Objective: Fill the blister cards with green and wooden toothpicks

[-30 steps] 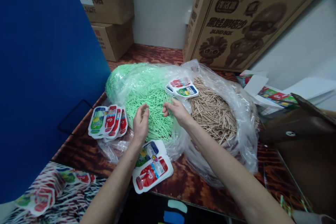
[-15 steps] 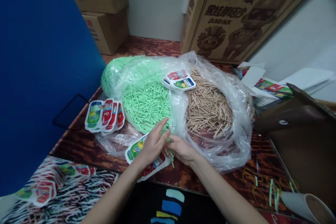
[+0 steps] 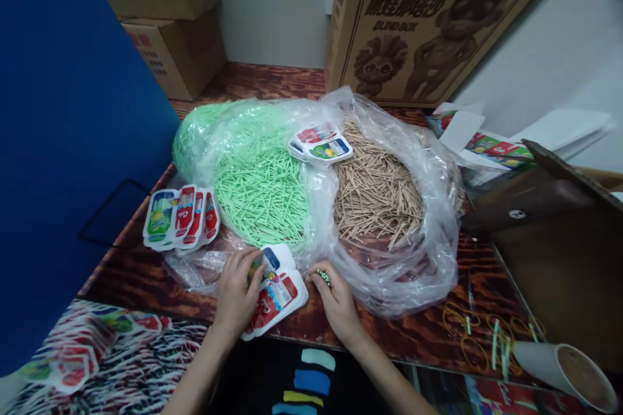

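Observation:
My left hand [image 3: 239,288] grips the left side of a small stack of printed bottle-shaped cards [image 3: 280,292], thumb on top, at the table's near edge. Just right of that stack, my right hand [image 3: 333,298] is closed round a small bundle of thin green sticks [image 3: 323,277], their ends showing at the fingers. Beyond my hands lies a heap of loose green sticks [image 3: 263,198] in an open clear plastic bag. Beside it, tan sticks [image 3: 379,188] fill another clear bag [image 3: 438,233].
More printed cards lie on the bags [image 3: 321,142] and at the left [image 3: 182,217]. Cardboard boxes [image 3: 428,26] stand behind. Rubber bands [image 3: 472,337] and a tipped paper cup [image 3: 564,369] are at the right, near an open carton [image 3: 549,253]. A blue panel [image 3: 73,142] borders the left.
My hands have moved apart. The left has shifted left and taken hold of the card stack; the right keeps the green sticks, now turned end-on toward me.

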`<state>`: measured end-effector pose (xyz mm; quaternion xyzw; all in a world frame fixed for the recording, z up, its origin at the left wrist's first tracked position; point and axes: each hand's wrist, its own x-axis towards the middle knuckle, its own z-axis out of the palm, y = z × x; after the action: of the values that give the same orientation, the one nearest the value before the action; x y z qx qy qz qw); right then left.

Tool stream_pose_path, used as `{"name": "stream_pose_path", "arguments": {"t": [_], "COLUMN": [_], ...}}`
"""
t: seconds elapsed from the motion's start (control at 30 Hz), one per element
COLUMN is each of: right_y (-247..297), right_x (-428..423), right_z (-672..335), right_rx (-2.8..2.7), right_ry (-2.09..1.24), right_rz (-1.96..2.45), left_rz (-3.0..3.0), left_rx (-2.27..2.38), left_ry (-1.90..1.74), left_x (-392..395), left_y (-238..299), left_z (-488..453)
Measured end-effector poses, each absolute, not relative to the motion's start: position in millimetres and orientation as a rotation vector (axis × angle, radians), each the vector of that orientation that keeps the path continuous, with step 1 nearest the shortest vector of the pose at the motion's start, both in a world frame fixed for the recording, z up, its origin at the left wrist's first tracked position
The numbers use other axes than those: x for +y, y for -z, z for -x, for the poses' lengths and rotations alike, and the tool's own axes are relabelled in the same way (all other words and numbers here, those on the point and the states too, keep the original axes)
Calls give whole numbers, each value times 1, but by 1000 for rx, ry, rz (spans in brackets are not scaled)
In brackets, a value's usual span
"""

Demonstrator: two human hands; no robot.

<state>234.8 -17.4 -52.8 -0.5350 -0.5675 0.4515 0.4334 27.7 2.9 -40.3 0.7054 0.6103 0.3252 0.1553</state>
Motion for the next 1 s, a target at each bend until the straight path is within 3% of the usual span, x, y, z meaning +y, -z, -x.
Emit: {"name": "stream_pose_path", "arguments": {"t": [0.2,0.4,1.0], "right_y": [53,52,54], "right_x": [-14,-15,-14], "right_z": [-238,-237,-237], "right_rx": [-1438,-1431,-1409], "right_ry": [-1122,-1123,-1111], "right_rz": [1278,1289,1300], "left_rz": [-2093,-1972,-1934], "left_rx": [1949,1849,1778], "left_ry": [-716,-582,-523], "left_x": [6,20,32], "left_y": [42,39,37], "left_z": [-23,-12,17]}}
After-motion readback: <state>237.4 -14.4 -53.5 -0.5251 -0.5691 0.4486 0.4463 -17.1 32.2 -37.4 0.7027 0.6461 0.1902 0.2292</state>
